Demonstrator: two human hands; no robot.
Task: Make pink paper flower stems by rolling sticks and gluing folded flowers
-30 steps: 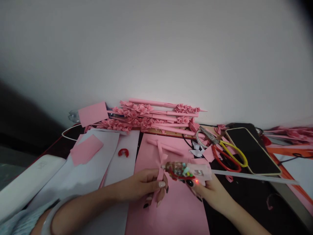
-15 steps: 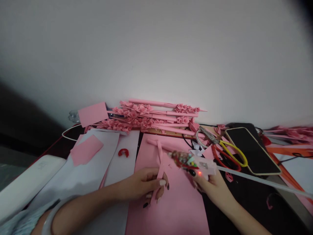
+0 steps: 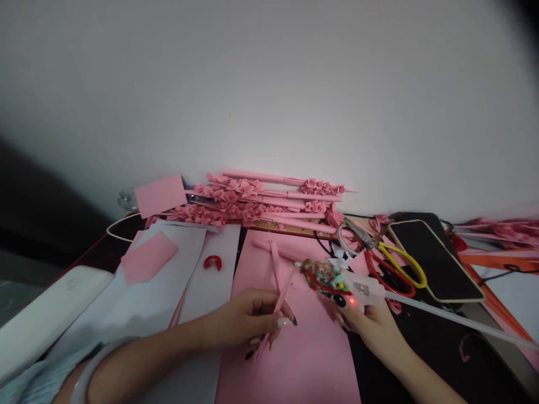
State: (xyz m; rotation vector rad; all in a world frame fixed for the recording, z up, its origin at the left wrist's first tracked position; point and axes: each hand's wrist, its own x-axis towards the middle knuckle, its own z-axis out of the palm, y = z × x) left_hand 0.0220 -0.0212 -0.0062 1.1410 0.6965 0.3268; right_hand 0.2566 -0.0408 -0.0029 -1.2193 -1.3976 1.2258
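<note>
My left hand [image 3: 261,321] pinches a narrow folded pink paper strip [image 3: 284,290] between thumb and fingers, above a large pink paper sheet [image 3: 311,353]. Another thin pink strip [image 3: 275,259] runs up beside it, toward a rolled pink paper tube [image 3: 290,251] lying across the sheet. In my right hand [image 3: 366,320] is a glue gun [image 3: 364,289] with a lit red light and a clear glue stick [image 3: 455,318] in its rear. Its decorated front points left, and the nozzle sits close to the strip's upper end. I cannot tell whether they touch.
Pink paper flower stems [image 3: 261,199] are piled along the wall. Scissors [image 3: 400,264] with red and yellow handles lie beside a phone [image 3: 438,258] on the right. To the left are white sheets [image 3: 168,275], pink paper pieces [image 3: 149,257], a red curved piece [image 3: 213,262] and a long white case [image 3: 54,320].
The glue gun has shifted slightly right and down. In my left hand, the strip has tilted so its upper end leans right, apart from the other strip.
</note>
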